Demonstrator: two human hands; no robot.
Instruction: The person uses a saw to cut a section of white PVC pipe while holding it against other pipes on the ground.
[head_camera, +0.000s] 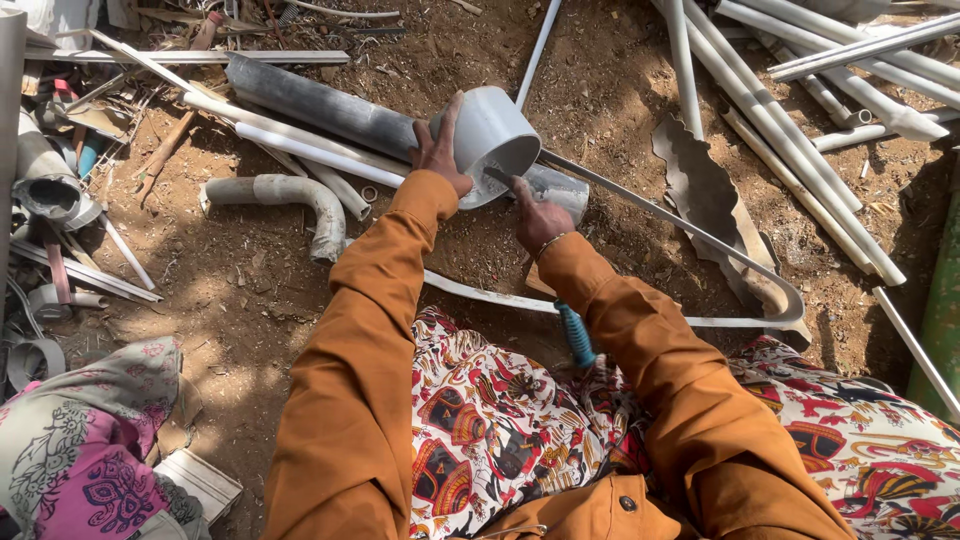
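The person sits on bare brown soil, with both arms in orange sleeves stretched forward. The left hand (440, 150) grips the outer wall of a short, wide grey pipe piece (490, 135), the thumb and fingers wrapped around its side. This pipe piece is lifted and tilted, so its open mouth faces toward the person, and it rests against a long grey pipe (320, 108) that lies on the ground behind it. The right hand (537, 215) is closed around a thin dark tool (497, 177), whose tip reaches into the lower rim of the open mouth; what kind of tool it is cannot be told. There is a thin bangle (549, 241) on the right wrist.

Just under the right forearm a tool with a blue handle (576, 335) lies on the person's patterned red and white cloth (500, 420). A long bent metal strip (700, 240) runs from the pipe piece to the right. A curved white pipe elbow (300, 200) lies on the soil at the left, and many thin white pipes (790, 110) lie at the upper right. A pink patterned cloth (90, 450) is at the lower left.
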